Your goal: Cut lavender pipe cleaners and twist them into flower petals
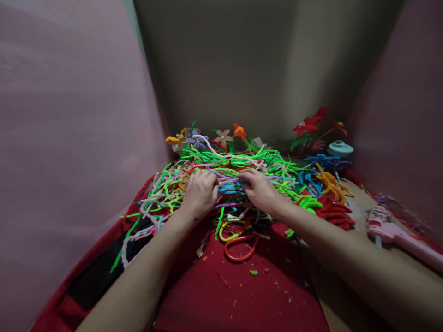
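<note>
A big heap of pipe cleaners in green, pink, blue and other colours lies on a red cloth. My left hand rests on the heap with its fingers curled closed on blue pipe cleaners. My right hand meets it from the right, fingers closed on the same blue strands. Red-handled scissors lie just below the hands, partly under the heap.
Finished pipe-cleaner flowers stand behind the heap, with red flowers at the back right. A teal lid-like object, orange, blue and red strands, and a pink glue gun lie at right. Pink walls close in on both sides.
</note>
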`<state>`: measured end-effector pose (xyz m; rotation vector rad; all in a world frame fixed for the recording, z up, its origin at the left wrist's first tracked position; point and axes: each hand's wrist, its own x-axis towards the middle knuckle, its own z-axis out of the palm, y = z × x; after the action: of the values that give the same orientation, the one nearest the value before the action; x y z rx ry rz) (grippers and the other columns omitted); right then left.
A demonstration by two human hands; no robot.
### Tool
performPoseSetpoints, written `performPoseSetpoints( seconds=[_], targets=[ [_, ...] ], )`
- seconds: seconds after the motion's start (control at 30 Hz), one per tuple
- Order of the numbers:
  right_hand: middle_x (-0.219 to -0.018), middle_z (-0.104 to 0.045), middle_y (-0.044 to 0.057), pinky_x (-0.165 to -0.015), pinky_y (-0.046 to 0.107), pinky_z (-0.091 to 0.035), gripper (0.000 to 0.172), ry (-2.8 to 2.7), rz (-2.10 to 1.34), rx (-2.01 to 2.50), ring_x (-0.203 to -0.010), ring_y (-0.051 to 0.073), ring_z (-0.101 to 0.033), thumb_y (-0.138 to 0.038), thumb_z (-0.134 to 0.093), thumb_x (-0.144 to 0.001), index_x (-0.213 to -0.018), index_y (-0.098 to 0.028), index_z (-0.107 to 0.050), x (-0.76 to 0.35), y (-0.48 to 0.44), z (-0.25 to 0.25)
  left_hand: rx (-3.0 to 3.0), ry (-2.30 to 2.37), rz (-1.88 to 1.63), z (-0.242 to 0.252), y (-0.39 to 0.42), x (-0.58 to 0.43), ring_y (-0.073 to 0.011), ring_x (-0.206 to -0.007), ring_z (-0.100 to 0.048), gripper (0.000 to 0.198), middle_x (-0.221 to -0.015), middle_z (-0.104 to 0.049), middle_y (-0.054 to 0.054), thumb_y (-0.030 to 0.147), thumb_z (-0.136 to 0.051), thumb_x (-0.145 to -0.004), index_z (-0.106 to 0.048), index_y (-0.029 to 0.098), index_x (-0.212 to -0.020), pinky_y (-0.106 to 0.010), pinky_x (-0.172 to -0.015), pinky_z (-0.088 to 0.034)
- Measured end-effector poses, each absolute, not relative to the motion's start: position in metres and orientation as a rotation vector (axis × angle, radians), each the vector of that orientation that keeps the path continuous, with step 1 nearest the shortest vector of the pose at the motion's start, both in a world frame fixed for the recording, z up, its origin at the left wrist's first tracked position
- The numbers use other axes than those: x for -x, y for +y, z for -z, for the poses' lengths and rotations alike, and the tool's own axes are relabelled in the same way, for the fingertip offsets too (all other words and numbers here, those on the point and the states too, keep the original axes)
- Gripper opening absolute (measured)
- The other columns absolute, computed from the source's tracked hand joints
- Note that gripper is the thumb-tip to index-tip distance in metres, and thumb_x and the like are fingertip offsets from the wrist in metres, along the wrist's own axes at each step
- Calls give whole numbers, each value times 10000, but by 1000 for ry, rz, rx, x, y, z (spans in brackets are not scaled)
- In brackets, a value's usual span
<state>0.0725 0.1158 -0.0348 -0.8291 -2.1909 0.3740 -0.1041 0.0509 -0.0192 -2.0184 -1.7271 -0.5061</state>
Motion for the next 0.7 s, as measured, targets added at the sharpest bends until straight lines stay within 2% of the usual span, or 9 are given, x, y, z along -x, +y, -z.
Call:
performPoseSetpoints(
  seconds=[0.23, 0.43, 0.53, 0.63, 0.7],
  targets=[
    [-1038, -645, 116, -910, 349, -430, 269, -2183, -337, 850, -992, 225, -574, -60, -496, -797, -974, -136, -684, -69, 123, 38, 2000, -1642, 442, -4, 33, 98, -250, -859, -508, 190, -845, -628, -88, 154, -396, -856, -581, 183, -820, -402, -805, -372],
    [-1024, -651, 108, -889, 348, -437, 278, -2162, -365, 873, -974, 214, -583, -61, -486, -801, -997, -151, -661, -70, 127, 38, 1820, -1635, 419, -24, 23, 117, -241, -793, -525, 170, -812, -610, -84, 133, -402, -826, -564, 183, -819, -370, -712, -391],
    [-1015, -653, 118, -890, 355, -441, 294, -2166, -369, 889, -972, 220, -585, -41, -497, -772, -1009, -130, -647, -72, 125, 37, 1651, -1743, 774, -34, 16, 131, -216, -824, -550, 179, -859, -614, -56, 238, -411, -863, -581, 181, -855, -349, -747, -420],
    [-1124, -622, 141, -966, 341, -398, 338, -2185, -351, 873, -1086, 218, -540, -11, -500, -752, -1052, -101, -628, -74, 116, 34, 1476, -1905, 1271, -39, 12, 133, -175, -753, -567, 245, -819, -591, 10, 352, -460, -846, -594, 195, -978, -303, -667, -438],
    [-1203, -584, 136, -1013, 350, -358, 347, -2191, -359, 754, -1171, 205, -482, -18, -478, -784, -1087, -120, -613, -75, 105, 29, 1405, -1956, 1537, -37, 14, 124, -142, -651, -558, 244, -740, -588, 35, 365, -543, -788, -618, 201, -952, -262, -569, -433]
  ],
)
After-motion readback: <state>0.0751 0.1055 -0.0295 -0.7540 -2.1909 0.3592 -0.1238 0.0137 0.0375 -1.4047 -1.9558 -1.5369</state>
